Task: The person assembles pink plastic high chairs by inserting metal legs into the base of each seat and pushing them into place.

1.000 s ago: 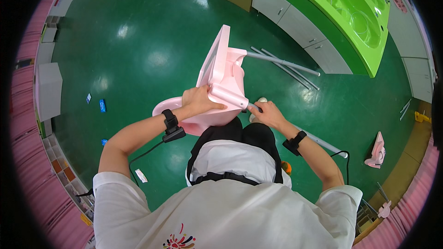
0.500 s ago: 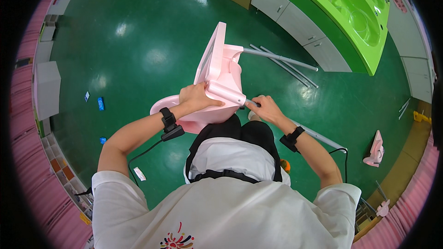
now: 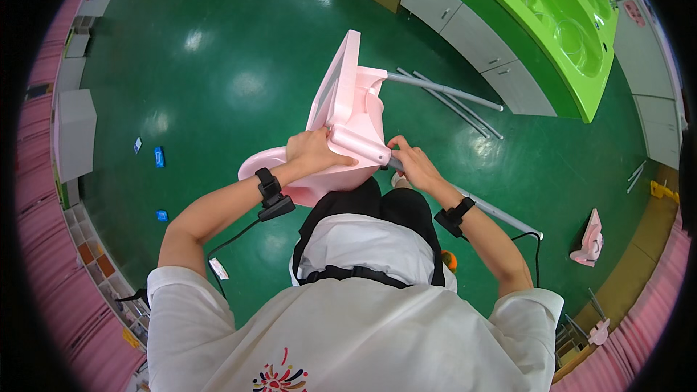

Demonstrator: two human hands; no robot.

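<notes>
A pink plastic chair seat (image 3: 319, 187), like that of a child's high chair, lies on its side against my knees. My left hand (image 3: 314, 151) is clamped over its edge, thumb stretched along the pink plastic beside a tubular socket (image 3: 361, 144). My right hand (image 3: 415, 165) grips a grey metal leg (image 3: 497, 212) just beside the end of that socket, its index finger partly raised. The leg slants away to the right under my forearm. From the seat's far side another grey leg (image 3: 443, 90) sticks out to the right. The joint under my right fingers is partly hidden.
Loose grey tubes (image 3: 456, 107) lie on the green floor beyond the seat. A bright green sink unit (image 3: 519, 33) stands at the far right. Blue packets (image 3: 159, 157) lie to the left, a pink part (image 3: 592, 239) to the right. A cable (image 3: 538, 265) hangs by my right arm.
My right hand has shifted its fingers on the leg, the index finger lifting toward the socket end. My left hand keeps its hold. The seat shows hardly any movement.
</notes>
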